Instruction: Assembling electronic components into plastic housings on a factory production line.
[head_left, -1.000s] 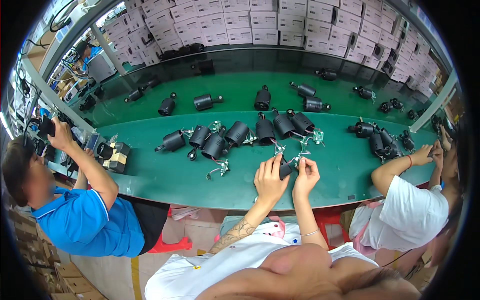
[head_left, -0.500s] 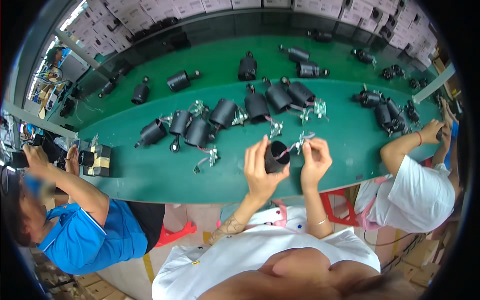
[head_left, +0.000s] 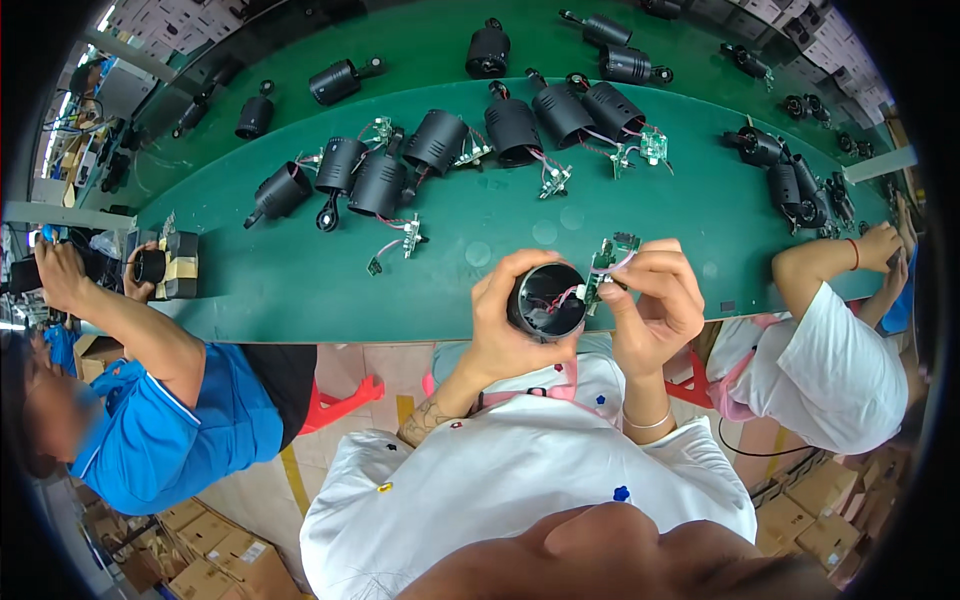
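My left hand (head_left: 500, 325) grips a black round camera housing (head_left: 547, 300), its open end facing up toward me, with red and white wires showing inside. My right hand (head_left: 655, 305) pinches a small green circuit board (head_left: 607, 262) at the housing's right rim; the wires run from the board into the housing. Both hands are raised just in front of the near edge of the green table (head_left: 300, 285).
Several black camera housings (head_left: 436, 140) with wired green boards (head_left: 553, 180) lie across the table's middle and back. A person in a blue shirt (head_left: 185, 420) works at my left, a person in white (head_left: 835, 355) at my right. Cardboard boxes (head_left: 205, 560) stand on the floor.
My hands have lifted the housing and board off the table toward me. The view has tilted down, so the table sits higher in the picture.
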